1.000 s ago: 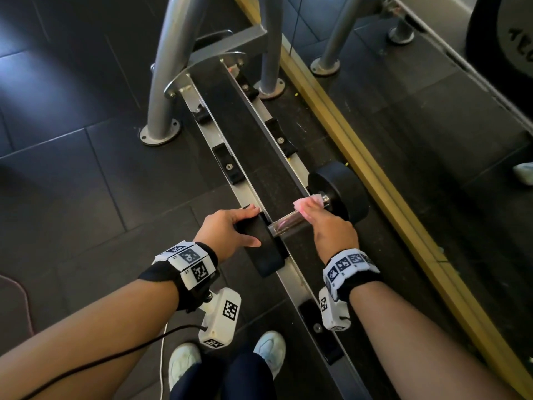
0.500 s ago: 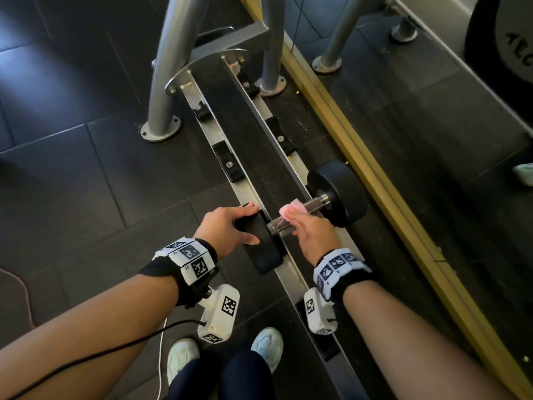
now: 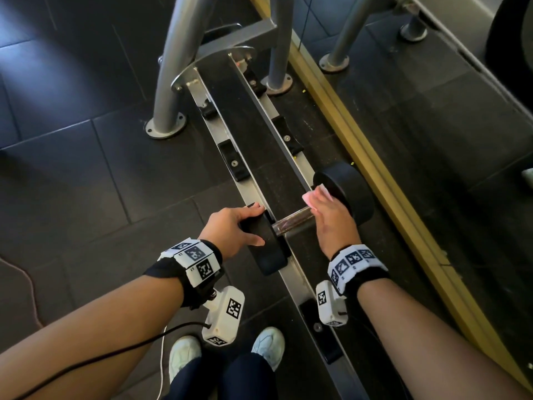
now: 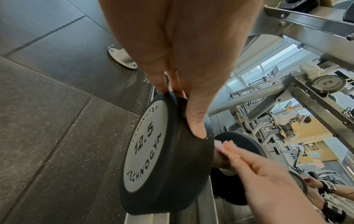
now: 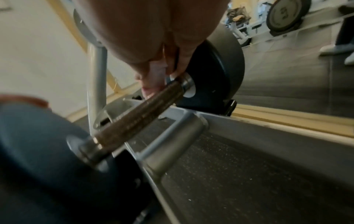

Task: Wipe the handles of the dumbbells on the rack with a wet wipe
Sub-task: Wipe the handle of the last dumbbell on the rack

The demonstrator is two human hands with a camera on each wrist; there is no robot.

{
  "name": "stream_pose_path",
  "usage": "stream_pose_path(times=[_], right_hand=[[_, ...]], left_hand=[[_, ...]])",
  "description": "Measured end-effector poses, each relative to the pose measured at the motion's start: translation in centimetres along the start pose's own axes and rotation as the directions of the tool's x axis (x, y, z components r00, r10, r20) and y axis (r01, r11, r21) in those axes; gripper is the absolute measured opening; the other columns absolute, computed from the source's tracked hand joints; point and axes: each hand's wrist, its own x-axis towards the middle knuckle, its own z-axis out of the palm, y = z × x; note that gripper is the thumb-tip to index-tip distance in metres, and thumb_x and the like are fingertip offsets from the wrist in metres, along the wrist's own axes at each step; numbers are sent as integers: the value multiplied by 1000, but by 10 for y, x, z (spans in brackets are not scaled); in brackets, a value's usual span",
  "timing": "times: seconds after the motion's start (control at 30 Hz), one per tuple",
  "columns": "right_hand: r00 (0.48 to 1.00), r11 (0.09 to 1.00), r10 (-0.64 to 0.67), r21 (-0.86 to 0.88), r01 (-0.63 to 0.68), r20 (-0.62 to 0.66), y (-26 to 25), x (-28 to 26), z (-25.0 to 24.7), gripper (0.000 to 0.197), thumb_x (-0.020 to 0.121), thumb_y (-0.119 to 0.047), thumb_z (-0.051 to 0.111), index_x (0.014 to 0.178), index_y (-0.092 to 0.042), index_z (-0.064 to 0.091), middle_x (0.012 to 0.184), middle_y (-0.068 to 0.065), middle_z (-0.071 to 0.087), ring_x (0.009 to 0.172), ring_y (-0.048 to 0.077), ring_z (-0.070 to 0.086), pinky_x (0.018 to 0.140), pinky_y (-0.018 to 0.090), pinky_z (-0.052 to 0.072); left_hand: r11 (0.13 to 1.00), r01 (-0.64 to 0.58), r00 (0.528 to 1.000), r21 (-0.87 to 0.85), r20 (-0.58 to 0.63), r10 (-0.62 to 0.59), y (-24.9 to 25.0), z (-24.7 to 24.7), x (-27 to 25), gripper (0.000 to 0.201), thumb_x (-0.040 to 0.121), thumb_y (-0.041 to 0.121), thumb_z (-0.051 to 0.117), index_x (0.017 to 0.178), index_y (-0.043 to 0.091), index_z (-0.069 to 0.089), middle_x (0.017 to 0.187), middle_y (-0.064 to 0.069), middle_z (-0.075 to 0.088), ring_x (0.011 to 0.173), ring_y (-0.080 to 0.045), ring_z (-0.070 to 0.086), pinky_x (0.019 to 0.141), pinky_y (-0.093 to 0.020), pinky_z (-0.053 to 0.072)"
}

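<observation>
A black 12.5 dumbbell (image 3: pixel 349 194) lies across the two rails of the low rack (image 3: pixel 251 194). My left hand (image 3: pixel 230 226) grips its near head (image 4: pixel 164 153), fingers over the top and thumb on the rim. My right hand (image 3: pixel 331 217) holds a pink wet wipe (image 3: pixel 313 196) wrapped on the knurled handle (image 3: pixel 292 222) at the end by the far head. In the right wrist view the bare handle (image 5: pixel 138 112) runs down from the wipe (image 5: pixel 153 84) to the near head. The left wrist view shows the wipe (image 4: pixel 222 145) under my right fingers.
Black saddle pads (image 3: pixel 233 163) sit along the rack rails farther up. Grey frame posts (image 3: pixel 173 82) are bolted to the dark floor. A wood-framed mirror (image 3: pixel 383 183) runs close behind the far head. My shoes (image 3: pixel 268 345) stand beside the near rail.
My right hand slid the wipe down the handle toward the near head, then back up to the far head. The left hand stayed on the near head.
</observation>
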Motion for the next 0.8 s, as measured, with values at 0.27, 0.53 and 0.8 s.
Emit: stream_pose_path(times=[0.27,0.53,0.8], right_hand=[[990,991,-58,124,42,126,-30,-34,36,36,98,-17,49,132,-32,54,146,-8,45,142,8,33,118,35,30],[985,902,141,423,-86,-101,-6,-22,7,38,96,-38,35,126,-36,58,145,-17,44,133,-20,26,110,12,26],[994,978,-78,197,62,74,-16,-37,31,45,99,-4,48,138,-26,52,151,-6,43,145,12,32,119,40,27]], left_hand=[[1000,-14,999,-8,-35,14,-2,1,0,72,76,18,83,138,40,53,146,21,47,138,-8,41,111,-22,25],[1000,-9,1000,-9,-12,9,-1,-1,1,73,76,19,83,139,40,52,148,18,46,140,-10,39,115,-28,27],[1000,-12,999,-11,-34,12,-5,1,2,72,75,20,84,137,42,53,146,21,47,137,-7,41,108,-20,24]])
